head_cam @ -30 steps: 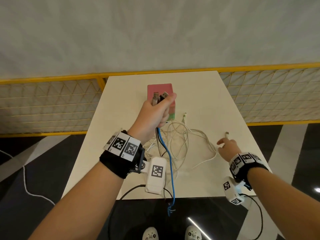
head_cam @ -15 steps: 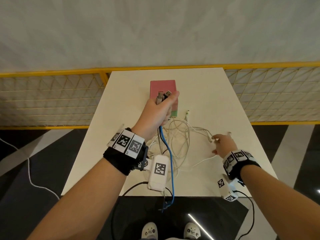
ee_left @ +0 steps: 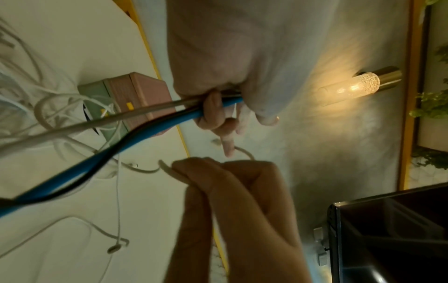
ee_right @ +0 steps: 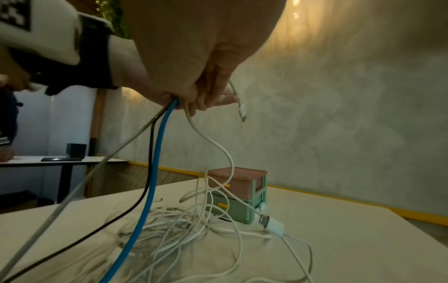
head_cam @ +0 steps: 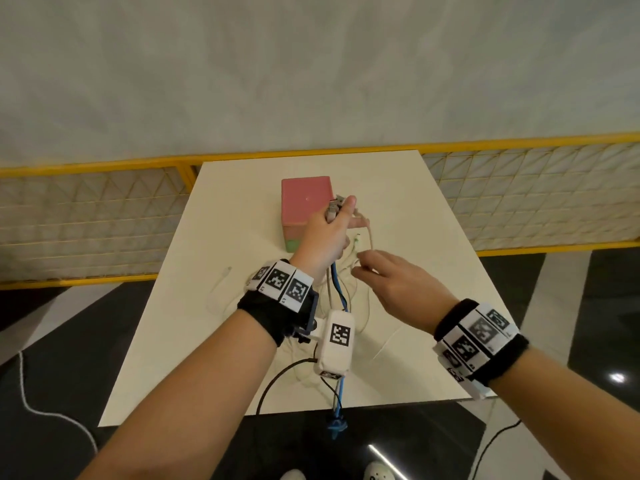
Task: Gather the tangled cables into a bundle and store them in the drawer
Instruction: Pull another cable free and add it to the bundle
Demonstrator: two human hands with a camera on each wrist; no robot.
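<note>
A small drawer box [head_cam: 306, 199], pink on top and green below, stands at the back of the white table [head_cam: 415, 237]. My left hand [head_cam: 337, 220] is raised in front of it and grips the plug ends of a blue cable [head_cam: 341, 296], a black one and a grey one [ee_left: 145, 113]. My right hand [head_cam: 360, 265] pinches a thin white cable [ee_right: 218, 145] just beside the left hand, and its plug [ee_right: 242, 113] dangles free. A tangle of white cables [ee_right: 181, 229] lies on the table below both hands.
The blue cable's tail [head_cam: 336, 424] hangs over the table's front edge. A loose white cable end [head_cam: 223, 275] lies left of my left wrist. A yellow-framed mesh fence [head_cam: 519, 188] runs behind the table, and the floor around it is dark.
My right hand took a white cable end off the right side of the table and carried it up to the left hand. The left hand kept its grip on the plugs.
</note>
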